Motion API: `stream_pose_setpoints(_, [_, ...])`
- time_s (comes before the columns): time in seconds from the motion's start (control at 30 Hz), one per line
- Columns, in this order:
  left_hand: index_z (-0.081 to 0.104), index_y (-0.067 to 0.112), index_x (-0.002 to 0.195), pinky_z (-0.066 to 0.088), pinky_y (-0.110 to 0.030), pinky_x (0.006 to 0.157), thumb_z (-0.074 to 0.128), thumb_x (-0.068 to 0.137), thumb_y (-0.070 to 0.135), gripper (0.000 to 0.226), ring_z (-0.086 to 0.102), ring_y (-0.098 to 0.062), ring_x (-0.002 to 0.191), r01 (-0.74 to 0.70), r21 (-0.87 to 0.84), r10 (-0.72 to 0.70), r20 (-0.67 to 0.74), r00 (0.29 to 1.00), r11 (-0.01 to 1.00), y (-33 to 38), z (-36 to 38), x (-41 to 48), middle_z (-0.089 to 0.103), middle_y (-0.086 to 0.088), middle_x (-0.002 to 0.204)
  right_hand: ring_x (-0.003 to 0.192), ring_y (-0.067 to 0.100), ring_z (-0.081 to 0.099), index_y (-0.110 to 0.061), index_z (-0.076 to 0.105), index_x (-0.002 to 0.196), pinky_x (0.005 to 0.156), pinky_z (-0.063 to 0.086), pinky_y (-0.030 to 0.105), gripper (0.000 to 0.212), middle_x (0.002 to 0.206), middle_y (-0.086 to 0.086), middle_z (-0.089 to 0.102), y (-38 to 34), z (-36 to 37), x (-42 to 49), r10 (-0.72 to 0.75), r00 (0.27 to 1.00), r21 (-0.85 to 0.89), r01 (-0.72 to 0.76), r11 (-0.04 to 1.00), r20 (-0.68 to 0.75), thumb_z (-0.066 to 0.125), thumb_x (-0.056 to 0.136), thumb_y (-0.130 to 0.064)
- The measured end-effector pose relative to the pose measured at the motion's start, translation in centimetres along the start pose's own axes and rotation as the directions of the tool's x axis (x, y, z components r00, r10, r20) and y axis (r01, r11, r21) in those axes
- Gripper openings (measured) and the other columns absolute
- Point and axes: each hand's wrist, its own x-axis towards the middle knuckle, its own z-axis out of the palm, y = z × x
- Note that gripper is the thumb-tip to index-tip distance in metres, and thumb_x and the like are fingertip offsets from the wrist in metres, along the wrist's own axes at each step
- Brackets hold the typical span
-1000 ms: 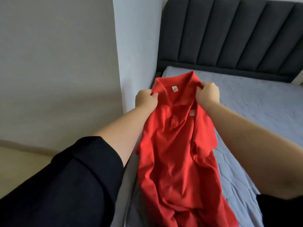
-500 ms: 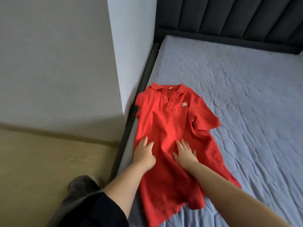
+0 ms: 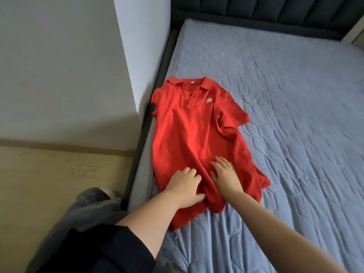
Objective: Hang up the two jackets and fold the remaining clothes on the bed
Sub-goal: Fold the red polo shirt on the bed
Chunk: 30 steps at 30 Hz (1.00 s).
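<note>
In the head view, a red short-sleeved cotton polo shirt (image 3: 199, 138) lies front-up along the left side of the blue-grey quilted mattress (image 3: 295, 115), collar toward the upper middle of the frame and hem toward the bottom centre. A small pale patch label (image 3: 208, 100) sits on the chest and a white neck tag shows inside the collar; the writing on both is too small to read. The left hand (image 3: 184, 184) rests on the lower shirt with fingers curled into the cloth and the thumb pressing a ridge of fabric. The right hand (image 3: 225, 176) lies flat just beside it, fingers spread and straight on the cloth. The shirt's left edge runs close to the mattress edge and the dark bed frame (image 3: 145, 123); to the right the mattress stretches wide and bare. A dark padded headboard (image 3: 266, 10) crosses the top.
</note>
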Motion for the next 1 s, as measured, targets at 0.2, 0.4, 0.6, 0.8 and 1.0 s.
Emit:
stream_pose_setpoints(0.2, [0.043, 0.015, 0.127, 0.037, -0.042, 0.091, 0.063, 0.078, 0.030, 0.055, 0.039, -0.027, 0.120, -0.045, 0.136, 0.034, 0.081, 0.996, 0.990, 2.3, 0.4, -1.3, 0.041, -0.006, 0.127, 0.130, 0.039, 0.038, -0.003, 0.047, 0.132, 0.108, 0.022, 0.052, 0.064, 0.140, 0.021, 0.043, 3.7, -1.3, -3.2, 0.431, 0.864, 0.060, -0.431, 0.900, -0.259, 0.071, 0.077, -0.026])
stream_pose_setpoints(0.4, [0.060, 0.021, 0.073, 0.033, -0.026, 0.061, 0.049, 0.070, 0.000, 0.025, 0.057, -0.022, 0.080, 0.171, -0.344, -0.136, 0.121, 0.983, 0.924, -0.9, -2.7, -0.9, 0.060, 0.001, 0.074, 0.061, 0.021, 0.062, 0.005, 0.063, 0.094, 0.056, 0.047, 0.032, 0.016, 0.072, 0.016, 0.067, 7.3, -6.3, -1.3, 0.704, 0.620, 0.763, -0.622, 0.174, 0.346, 0.064, 0.086, -0.008])
stream_pose_setpoints(0.6, [0.071, 0.023, 0.088, 0.038, -0.009, 0.069, 0.050, 0.075, -0.004, 0.036, 0.059, -0.009, 0.087, 0.260, -0.590, -0.215, 0.146, 0.966, 0.765, -3.9, -3.0, -1.3, 0.068, 0.010, 0.085, 0.102, 0.032, 0.058, -0.004, 0.055, 0.110, 0.086, 0.045, 0.037, 0.039, 0.109, 0.013, 0.059, 10.8, -6.8, -2.0, 0.598, 0.637, 0.847, -0.176, -0.502, 0.487, 0.029, 0.102, -0.032])
stream_pose_setpoints(0.8, [0.070, 0.024, 0.089, 0.044, -0.026, 0.075, 0.046, 0.073, -0.005, 0.041, 0.061, -0.016, 0.088, 0.233, -0.492, -0.105, 0.273, 0.956, 0.839, -3.0, -1.8, -1.4, 0.068, 0.003, 0.089, 0.090, 0.026, 0.070, -0.008, 0.073, 0.101, 0.078, 0.056, 0.046, 0.052, 0.102, 0.013, 0.071, 9.0, -3.9, -6.1, 0.314, 0.792, 0.779, -0.294, -0.554, 0.523, 0.051, 0.081, -0.051])
stream_pose_setpoints(1.0, [0.060, 0.021, 0.067, 0.036, -0.019, 0.046, 0.037, 0.063, -0.009, 0.039, 0.050, -0.018, 0.055, 0.178, -0.277, -0.033, 0.460, 0.888, 0.944, -3.0, -2.4, -2.3, 0.049, 0.002, 0.057, 0.056, 0.014, 0.058, 0.000, 0.060, 0.112, 0.056, 0.050, 0.026, 0.026, 0.068, 0.002, 0.061, 9.1, -3.4, -5.7, 0.765, 0.529, 0.908, -0.381, -0.172, 0.367, 0.060, 0.089, -0.011])
